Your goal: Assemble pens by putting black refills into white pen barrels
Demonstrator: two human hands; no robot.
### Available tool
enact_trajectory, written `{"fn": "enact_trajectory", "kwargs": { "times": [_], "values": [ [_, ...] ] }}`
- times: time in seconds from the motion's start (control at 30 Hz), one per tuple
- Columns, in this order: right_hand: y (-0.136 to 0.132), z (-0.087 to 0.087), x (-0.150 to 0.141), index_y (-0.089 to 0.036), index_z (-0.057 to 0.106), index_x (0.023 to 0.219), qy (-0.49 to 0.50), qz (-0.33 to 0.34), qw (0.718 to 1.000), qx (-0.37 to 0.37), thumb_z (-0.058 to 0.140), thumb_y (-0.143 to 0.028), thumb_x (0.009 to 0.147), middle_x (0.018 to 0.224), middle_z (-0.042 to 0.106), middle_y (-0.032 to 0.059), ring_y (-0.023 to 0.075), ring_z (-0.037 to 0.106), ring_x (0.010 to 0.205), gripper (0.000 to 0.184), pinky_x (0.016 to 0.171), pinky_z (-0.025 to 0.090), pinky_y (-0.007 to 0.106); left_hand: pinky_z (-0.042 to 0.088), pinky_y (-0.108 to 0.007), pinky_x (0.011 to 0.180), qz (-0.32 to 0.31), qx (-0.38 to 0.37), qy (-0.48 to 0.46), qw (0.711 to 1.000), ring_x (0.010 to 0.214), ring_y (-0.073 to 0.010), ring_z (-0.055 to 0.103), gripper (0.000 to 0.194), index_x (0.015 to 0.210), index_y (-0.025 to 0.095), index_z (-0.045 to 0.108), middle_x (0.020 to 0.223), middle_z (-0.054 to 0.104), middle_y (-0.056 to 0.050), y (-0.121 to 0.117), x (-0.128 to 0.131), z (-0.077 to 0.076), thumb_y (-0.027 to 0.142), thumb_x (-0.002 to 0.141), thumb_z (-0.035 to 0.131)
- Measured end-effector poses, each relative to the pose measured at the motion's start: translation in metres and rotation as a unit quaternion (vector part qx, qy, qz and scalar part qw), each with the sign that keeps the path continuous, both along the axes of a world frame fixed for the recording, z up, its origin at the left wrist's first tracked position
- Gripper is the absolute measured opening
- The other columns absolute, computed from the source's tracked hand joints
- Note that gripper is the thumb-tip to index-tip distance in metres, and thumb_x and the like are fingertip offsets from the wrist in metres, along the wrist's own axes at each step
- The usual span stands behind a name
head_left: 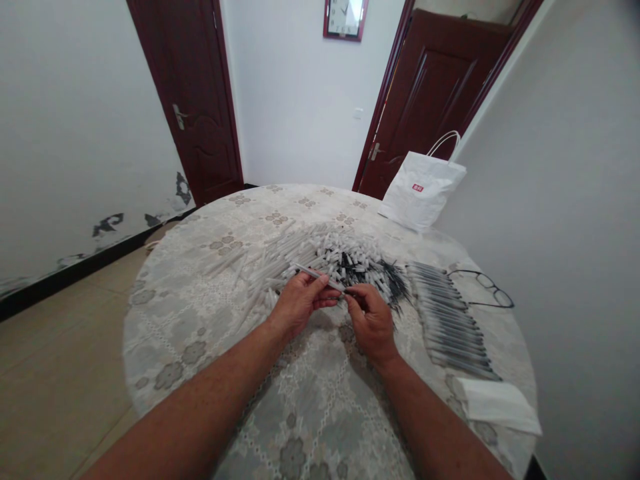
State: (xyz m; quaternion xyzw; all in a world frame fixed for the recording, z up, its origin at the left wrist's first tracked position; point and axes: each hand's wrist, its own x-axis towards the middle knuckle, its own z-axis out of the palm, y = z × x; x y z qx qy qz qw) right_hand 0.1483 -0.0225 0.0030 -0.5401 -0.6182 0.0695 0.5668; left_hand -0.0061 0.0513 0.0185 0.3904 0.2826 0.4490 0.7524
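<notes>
My left hand (296, 303) is closed around a slim whitish pen (314, 272), which slants down to the right across the fingers. At the pen's lower right end, the thumb and fingers of my right hand (371, 320) are pinched together. A small dark part shows there, but its exact shape is hidden by the fingers. Just beyond my hands spreads a pile of loose pen parts: long translucent white tubes (287, 248), short white pieces (357, 248) and thin black pieces with pointed ends (395, 280).
Grey-looking pens (453, 320) lie in a neat column on the right of the round table, whose cloth (295, 400) is patterned. Eyeglasses (483, 288) lie beside them, with folded white tissue (500, 403) nearer me. A white paper bag (425, 190) stands at the back right.
</notes>
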Motion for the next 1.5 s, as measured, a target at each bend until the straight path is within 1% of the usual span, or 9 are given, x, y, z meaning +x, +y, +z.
{"fn": "enact_trajectory", "kwargs": {
  "times": [0.2, 0.47, 0.63, 0.87, 1.03, 1.17, 1.23, 1.33, 1.5],
  "values": [
    [-0.0008, 0.0026, -0.0014, -0.024, 0.065, 0.103, -0.028, -0.012, 0.999, 0.009, 0.057, -0.024, 0.095, 0.099, 0.065, 0.0056, 0.019, 0.062, 0.089, 0.012, 0.074, 0.051, 0.031, 0.063, -0.031, 0.065, 0.011, 0.005, 0.01, 1.0, 0.075, -0.021, 0.075, 0.027, 0.094, 0.013, 0.061, 0.089, 0.076, -0.013, -0.0015, 0.0007, 0.0014, 0.03, 0.083, 0.077],
    [-0.0019, 0.0019, 0.0014, -0.024, 0.065, 0.105, -0.07, -0.005, 0.997, 0.025, 0.056, -0.02, 0.094, 0.103, 0.064, 0.0077, 0.0208, 0.062, 0.095, 0.015, 0.08, 0.051, 0.035, 0.063, -0.03, 0.063, 0.011, 0.004, 0.016, 1.0, 0.073, -0.0206, 0.075, 0.027, 0.092, 0.012, 0.062, 0.087, 0.076, -0.013, -0.0028, 0.0006, 0.0036, 0.031, 0.082, 0.077],
    [-0.0019, 0.0022, 0.0012, -0.023, 0.066, 0.104, -0.071, -0.008, 0.997, 0.025, 0.056, -0.02, 0.094, 0.101, 0.065, 0.0071, 0.0203, 0.062, 0.092, 0.014, 0.079, 0.05, 0.034, 0.063, -0.03, 0.063, 0.007, 0.007, 0.022, 1.0, 0.073, -0.0205, 0.075, 0.026, 0.092, 0.012, 0.062, 0.087, 0.075, -0.013, -0.0024, 0.0006, 0.0038, 0.032, 0.082, 0.076],
    [-0.0022, 0.0055, -0.001, -0.022, 0.065, 0.099, -0.069, -0.019, 0.997, -0.011, 0.052, -0.029, 0.098, 0.094, 0.065, 0.0056, 0.0198, 0.06, 0.088, 0.015, 0.079, 0.047, 0.032, 0.063, -0.03, 0.064, -0.004, -0.004, 0.009, 1.0, 0.073, -0.0197, 0.074, 0.028, 0.094, 0.012, 0.06, 0.088, 0.075, -0.012, -0.0022, -0.0001, 0.0038, 0.03, 0.081, 0.078],
    [-0.0045, 0.0053, -0.0007, -0.022, 0.061, 0.082, -0.061, -0.024, 0.995, -0.071, 0.042, -0.033, 0.102, 0.077, 0.059, 0.0019, 0.0173, 0.055, 0.072, 0.03, 0.07, 0.042, 0.03, 0.063, -0.031, 0.067, -0.024, 0.005, 0.004, 1.0, 0.076, -0.0206, 0.075, 0.027, 0.092, 0.013, 0.061, 0.091, 0.075, -0.013, -0.0032, -0.0009, 0.003, 0.03, 0.081, 0.078],
    [-0.0063, 0.0041, -0.0012, -0.021, 0.061, 0.105, -0.026, -0.027, 0.997, -0.072, 0.052, -0.036, 0.097, 0.086, 0.065, 0.0029, 0.0176, 0.058, 0.072, 0.019, 0.069, 0.044, 0.029, 0.063, -0.031, 0.066, -0.017, 0.009, 0.009, 1.0, 0.077, -0.0212, 0.075, 0.027, 0.091, 0.013, 0.062, 0.092, 0.076, -0.013, -0.0034, -0.0011, 0.0044, 0.031, 0.08, 0.079],
    [-0.0061, 0.0032, -0.0022, -0.021, 0.059, 0.108, -0.028, -0.023, 0.997, -0.072, 0.056, -0.036, 0.094, 0.088, 0.065, 0.0032, 0.0176, 0.058, 0.071, 0.02, 0.069, 0.044, 0.029, 0.063, -0.031, 0.065, -0.016, 0.011, 0.014, 1.0, 0.076, -0.0216, 0.075, 0.028, 0.092, 0.013, 0.062, 0.091, 0.076, -0.013, -0.0031, -0.0012, 0.0045, 0.031, 0.08, 0.079],
    [-0.0043, 0.001, -0.0032, -0.022, 0.06, 0.097, -0.046, -0.023, 0.995, -0.082, 0.049, -0.035, 0.098, 0.083, 0.064, 0.0025, 0.0175, 0.058, 0.073, 0.018, 0.068, 0.042, 0.028, 0.062, -0.031, 0.067, -0.022, 0.014, 0.018, 1.0, 0.077, -0.0217, 0.075, 0.028, 0.091, 0.013, 0.061, 0.091, 0.076, -0.014, -0.0028, -0.0012, 0.0038, 0.032, 0.08, 0.079],
    [-0.0033, 0.0002, -0.0019, -0.022, 0.056, 0.073, -0.039, -0.007, 0.991, -0.125, 0.035, -0.037, 0.104, 0.068, 0.059, 0.0008, 0.016, 0.055, 0.066, 0.04, 0.061, 0.037, 0.027, 0.062, -0.032, 0.068, -0.033, 0.013, 0.028, 0.999, 0.077, -0.0221, 0.075, 0.028, 0.091, 0.013, 0.061, 0.091, 0.076, -0.014, -0.0033, -0.0012, 0.0035, 0.031, 0.079, 0.079]
  ]
}}
